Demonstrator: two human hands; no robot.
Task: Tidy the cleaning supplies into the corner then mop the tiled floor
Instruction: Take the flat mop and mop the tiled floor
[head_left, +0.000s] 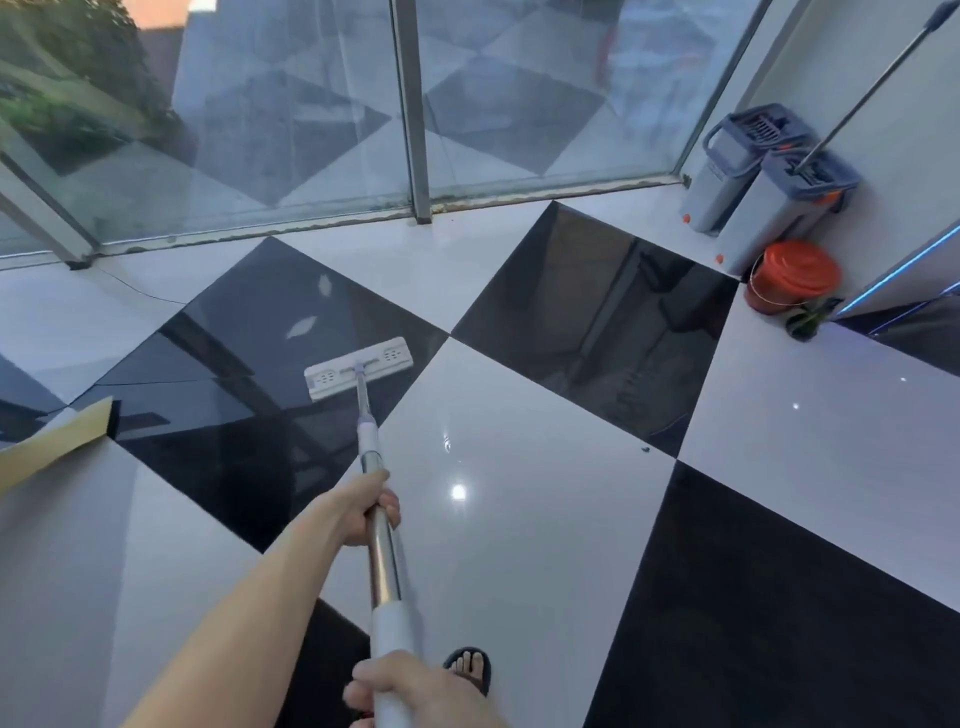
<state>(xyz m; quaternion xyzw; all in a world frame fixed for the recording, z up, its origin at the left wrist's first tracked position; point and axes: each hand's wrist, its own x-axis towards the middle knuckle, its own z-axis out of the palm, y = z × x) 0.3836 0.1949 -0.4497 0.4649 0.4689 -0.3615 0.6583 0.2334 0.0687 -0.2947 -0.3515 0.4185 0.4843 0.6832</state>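
Both hands, left hand (371, 512) & right hand (415, 691), grip mop pole (384, 561), flat head (358, 368) short of glass wall (291, 130); overlap strokes, press evenly.

The floor (545, 519) is glossy tile, large black and white squares laid in a diagonal checker pattern, running up to a glass wall at its far edge. A flat white mop head (358, 368) lies on a black tile near the middle. In the far right corner stand two grey mop buckets (769, 208) side by side, an orange bucket (792, 275) just in front of them. A tan strip (52, 444) lies at the left edge. A sandalled foot (470, 670) stands at the near edge.
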